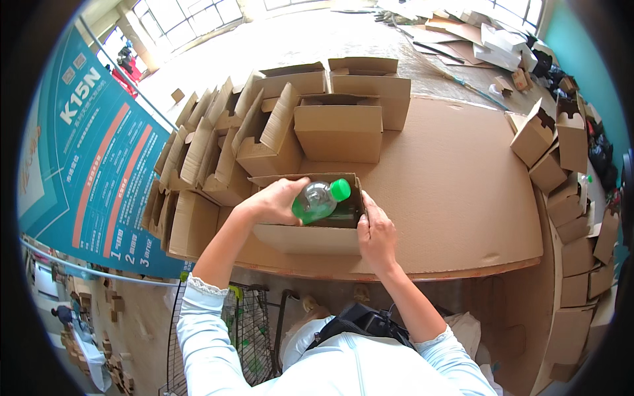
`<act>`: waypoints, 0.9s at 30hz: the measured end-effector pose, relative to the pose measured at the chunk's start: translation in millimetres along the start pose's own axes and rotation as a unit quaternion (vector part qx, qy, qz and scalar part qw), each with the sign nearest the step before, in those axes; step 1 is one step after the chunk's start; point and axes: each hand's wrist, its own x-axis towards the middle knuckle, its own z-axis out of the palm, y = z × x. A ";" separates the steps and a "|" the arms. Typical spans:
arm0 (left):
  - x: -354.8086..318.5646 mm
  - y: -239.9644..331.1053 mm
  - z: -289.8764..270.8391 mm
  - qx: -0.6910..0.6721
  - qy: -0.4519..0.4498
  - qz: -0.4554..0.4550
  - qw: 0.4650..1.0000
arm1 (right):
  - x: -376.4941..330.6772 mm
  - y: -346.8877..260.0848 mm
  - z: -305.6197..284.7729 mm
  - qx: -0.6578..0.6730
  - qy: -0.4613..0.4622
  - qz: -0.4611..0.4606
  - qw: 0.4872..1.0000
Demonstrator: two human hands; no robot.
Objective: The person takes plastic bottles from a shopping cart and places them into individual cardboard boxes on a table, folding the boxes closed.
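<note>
An open cardboard box (305, 237) stands near the table's front edge. Over its opening, my left hand (277, 200) is closed around a clear plastic bottle (317, 198) with a green cap and green lower part. The bottle lies tilted, its cap toward the box's right end. My right hand (378, 231) grips the right end wall of the same box, fingers along the outside. Dark shadow hides most of the box's inside, though something greenish shows beneath the bottle.
Several open cardboard boxes (338, 129) stand grouped at the table's back and left. The cardboard-covered tabletop (462, 191) stretches right. More boxes (548, 173) are stacked beyond its right edge. A black wire cart (254, 323) holding green items is below the front left; a teal banner (86, 165) stands left.
</note>
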 end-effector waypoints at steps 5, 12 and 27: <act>43.4 -37.2 33.7 0.043 -0.217 -0.032 0.975 | 0.8 4.2 11.0 -0.010 0.051 -0.003 0.999; 53.4 -26.6 51.3 0.101 -0.380 -0.167 0.904 | 4.1 4.3 7.5 0.027 0.017 0.028 0.999; -119.0 -51.4 74.2 -0.162 0.335 -0.007 0.928 | 4.6 14.9 -18.1 0.048 -0.155 -0.122 0.979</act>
